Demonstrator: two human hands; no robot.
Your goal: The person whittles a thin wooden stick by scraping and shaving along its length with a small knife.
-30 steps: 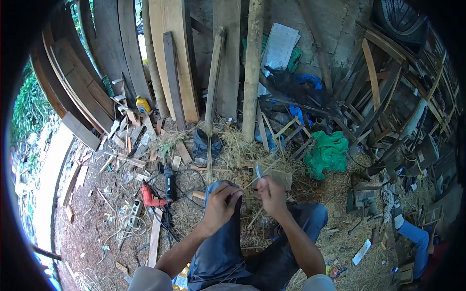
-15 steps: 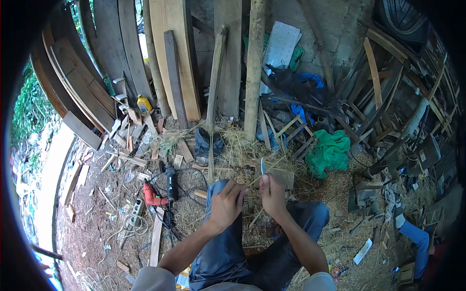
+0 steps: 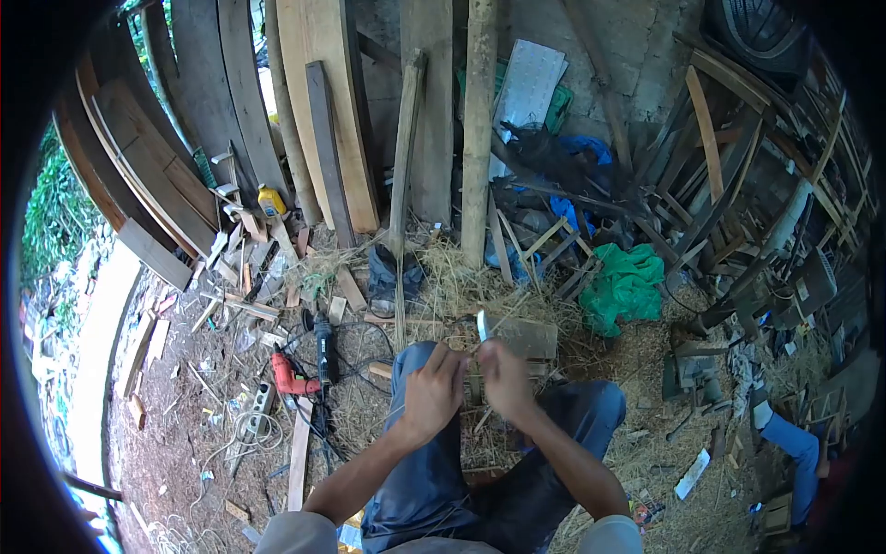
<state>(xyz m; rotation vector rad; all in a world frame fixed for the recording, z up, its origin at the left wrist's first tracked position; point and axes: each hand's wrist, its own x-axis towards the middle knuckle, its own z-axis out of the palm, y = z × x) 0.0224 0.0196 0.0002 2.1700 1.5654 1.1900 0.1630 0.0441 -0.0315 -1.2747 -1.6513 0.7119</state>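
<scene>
Both forearms reach forward from the short sleeves and angle inward, bringing the bent-fingered left hand [image 3: 434,391] over the left knee and the right hand [image 3: 504,377], blurred and curled into a grip, just beside it, its thumb side turned up and forward.

red drill [image 3: 293,377], green plastic [image 3: 620,288] (crumpled), yellow bottle [image 3: 270,200]

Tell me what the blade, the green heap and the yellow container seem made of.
The blade looks like polished metal, glinting brightly. The green heap is probably thin, wrinkled plastic, though possibly fabric. The yellow container seems smooth plastic, evenly coloured.
</scene>
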